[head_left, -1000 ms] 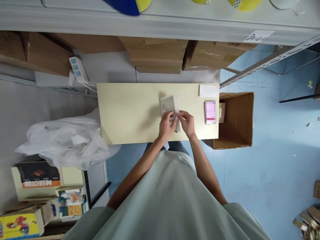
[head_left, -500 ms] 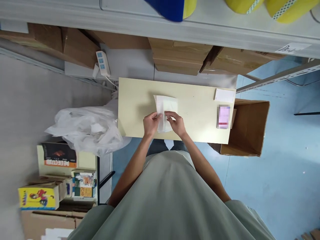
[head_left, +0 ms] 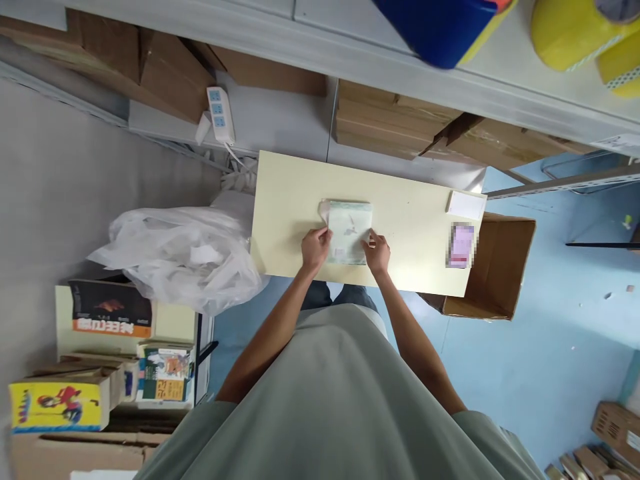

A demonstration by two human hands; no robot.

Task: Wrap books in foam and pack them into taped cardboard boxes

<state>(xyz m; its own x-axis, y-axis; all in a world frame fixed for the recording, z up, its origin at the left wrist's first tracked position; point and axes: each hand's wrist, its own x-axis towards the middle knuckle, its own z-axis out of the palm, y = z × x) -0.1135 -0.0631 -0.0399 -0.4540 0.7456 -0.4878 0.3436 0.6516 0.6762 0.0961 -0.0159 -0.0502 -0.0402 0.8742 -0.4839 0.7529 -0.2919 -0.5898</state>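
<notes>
A pale green book [head_left: 350, 232] with a small drawing on its cover rests over the cream table [head_left: 285, 200]. At its left edge my left hand [head_left: 315, 249] is closed in a pinch. A thin whitish-pink flap [head_left: 325, 209], possibly a page or wrapper, sticks out on that side, just above my left fingers. Along the book's right edge my right hand [head_left: 377, 253] has its thumb over the cover and its fingers curled at the side. The undersides of both hands are hidden.
At the table's right end lie a white box [head_left: 466, 205] and a pink item [head_left: 461, 245] with a blurred face. Beyond that end stands an open carton [head_left: 505, 267]. A plastic bag [head_left: 185, 250] bulges at the left. A metal shelf [head_left: 350, 53] crosses overhead.
A second ago the item was tilted between my hands; half a second ago it showed whitish sheets. Now its drawn cover faces up, with one hand at each side. My view has shifted.
</notes>
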